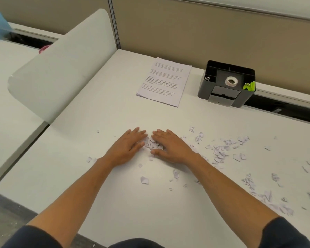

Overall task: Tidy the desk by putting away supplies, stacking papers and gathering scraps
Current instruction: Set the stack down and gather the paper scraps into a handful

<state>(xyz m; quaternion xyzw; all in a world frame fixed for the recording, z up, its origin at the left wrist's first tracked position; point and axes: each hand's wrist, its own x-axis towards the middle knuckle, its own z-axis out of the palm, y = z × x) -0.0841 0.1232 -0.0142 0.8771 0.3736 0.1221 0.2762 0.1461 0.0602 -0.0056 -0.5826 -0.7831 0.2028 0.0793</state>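
White paper scraps (153, 144) sit heaped between your left hand (127, 147) and right hand (170, 147), fingers flat, gripping nothing.

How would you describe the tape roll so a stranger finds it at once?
Look at the dark grey organiser at the desk's far right edge, right of the stacked papers. In its open middle compartment lies a white tape roll, the only round, ring-shaped thing there.

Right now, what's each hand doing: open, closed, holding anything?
Left hand: open, fingers straight, pressing against the small pile of paper scraps.
Right hand: open, fingers straight, pressing the same pile from the other side.
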